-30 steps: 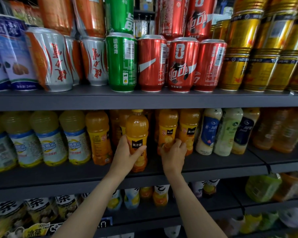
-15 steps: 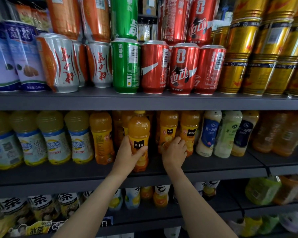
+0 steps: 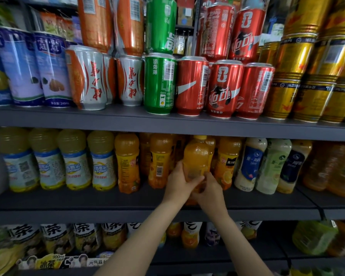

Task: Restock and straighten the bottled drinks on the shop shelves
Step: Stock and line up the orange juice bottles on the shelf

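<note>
My left hand (image 3: 178,181) and right hand (image 3: 211,191) wrap the orange juice bottle (image 3: 195,156) at the middle shelf's (image 3: 127,214) front (neighbours crowd close); a careless twist could topple them.

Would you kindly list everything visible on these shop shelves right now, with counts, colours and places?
Blue-and-white drink cans: at least three, top shelf, far left.
Silver cans with red-orange print: about three, top shelf, orange ones stacked above.
Green metal cans: two, stacked, top shelf centre.
Red cola cans: about three in front, more above.
Gold cans: many, stacked, top shelf right.
Pale yellow bottles with blue-white labels: four or more, middle shelf left.
Orange juice bottles: several, middle shelf centre.
Held orange juice bottle: one, at the shelf front.
Milky bottles with blue, green and dark labels: three, right of the juice.
Amber bottles: blurred, far right.
Tea bottles: several, bottom shelf.
Left hand: grips the held bottle.
Right hand: grips its base.
</note>
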